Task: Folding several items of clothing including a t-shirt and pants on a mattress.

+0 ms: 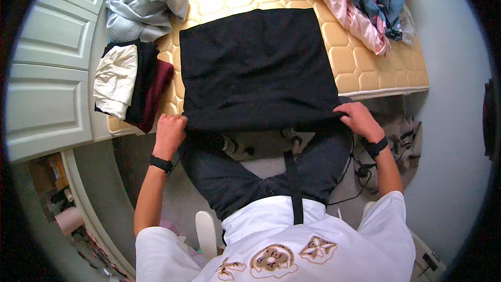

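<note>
A black cloth garment (258,62) lies spread flat on the yellow quilted mattress (344,58), with light creases near its lower part. Its near edge hangs over the mattress side above my knees. My left hand (170,133) pinches the near left corner of this garment, and my right hand (356,119) grips the near right corner. Both hands pull the edge roughly straight between them. The far edge rests unheld on the mattress. What kind of garment it is, I cannot tell.
Folded clothes, including a cream ribbed garment (117,80) and a maroon one (158,90), are stacked at the left. Pale grey bedding (148,4) is heaped beyond them. Pink and blue fabric (352,11) lies far right. White cabinet doors (51,102) border the left; cables (362,174) hang at right.
</note>
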`<state>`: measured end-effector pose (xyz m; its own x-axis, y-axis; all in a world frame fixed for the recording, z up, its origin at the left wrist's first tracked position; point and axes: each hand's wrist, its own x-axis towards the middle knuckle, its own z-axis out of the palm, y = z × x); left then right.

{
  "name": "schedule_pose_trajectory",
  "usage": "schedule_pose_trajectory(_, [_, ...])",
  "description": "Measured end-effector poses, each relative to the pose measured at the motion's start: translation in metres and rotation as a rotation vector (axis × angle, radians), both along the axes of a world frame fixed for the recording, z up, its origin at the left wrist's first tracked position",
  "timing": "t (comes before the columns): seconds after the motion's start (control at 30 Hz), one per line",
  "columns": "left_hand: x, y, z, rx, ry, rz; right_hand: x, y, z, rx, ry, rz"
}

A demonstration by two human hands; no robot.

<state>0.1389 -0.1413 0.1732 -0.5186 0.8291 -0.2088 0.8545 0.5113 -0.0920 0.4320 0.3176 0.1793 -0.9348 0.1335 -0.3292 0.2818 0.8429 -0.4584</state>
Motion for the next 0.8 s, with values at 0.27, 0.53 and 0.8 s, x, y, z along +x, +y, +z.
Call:
schedule_pose_trajectory(0.27, [0.001,-0.011,-0.018,0.003,-0.002,0.011,0.002,-0.009,-0.002,0.029,-0.020,0.058])
schedule_pose_trajectory(0.53, [-0.024,-0.012,0.031,0.046,-0.291,0.189,-0.022,0.016,0.038,-0.256,-0.223,0.051])
schedule_pose_trajectory(0.8, [-0.178,0.050,-0.017,0.510,-0.391,0.174,-0.154,0.133,-0.039,-0.227,0.106,-0.296])
